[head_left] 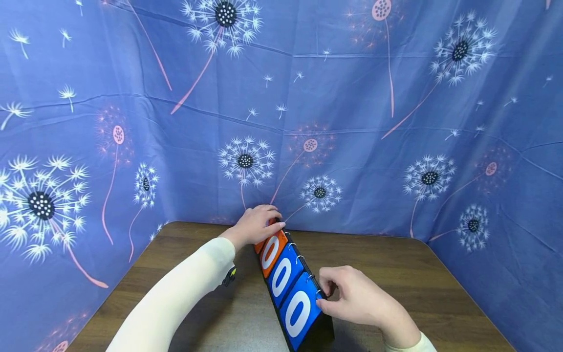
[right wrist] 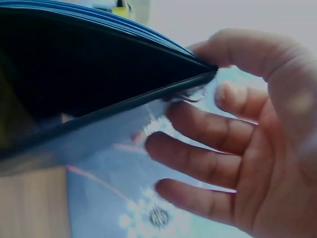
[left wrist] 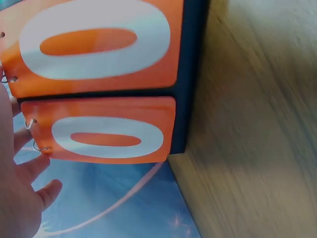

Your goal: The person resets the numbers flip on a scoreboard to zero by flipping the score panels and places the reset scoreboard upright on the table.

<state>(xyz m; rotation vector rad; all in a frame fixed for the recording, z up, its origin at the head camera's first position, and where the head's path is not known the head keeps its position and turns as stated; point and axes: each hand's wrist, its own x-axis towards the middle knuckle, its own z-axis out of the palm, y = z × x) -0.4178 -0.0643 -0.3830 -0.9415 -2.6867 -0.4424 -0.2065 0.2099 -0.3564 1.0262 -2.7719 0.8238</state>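
Note:
A tabletop flip scoreboard (head_left: 282,276) stands like a tent on the table, running away from me at a slant. Its ring-bound cards all read 0: two blue cards (head_left: 297,313) nearer me and two orange cards (left wrist: 99,131) at the far end. My left hand (head_left: 257,225) grips the far end at the top edge, partly covering the last orange card. At the near end, my right hand (head_left: 358,296) pinches the top corner between thumb and index finger. In the right wrist view its other fingers (right wrist: 198,161) spread beside the back panel; the black inside (right wrist: 94,64) shows.
The brown wooden table (head_left: 396,259) extends on both sides of the scoreboard. A blue dandelion-print cloth (head_left: 360,161) hangs behind the table and along its sides. A small black and yellow device (head_left: 229,276) sits at my left wrist.

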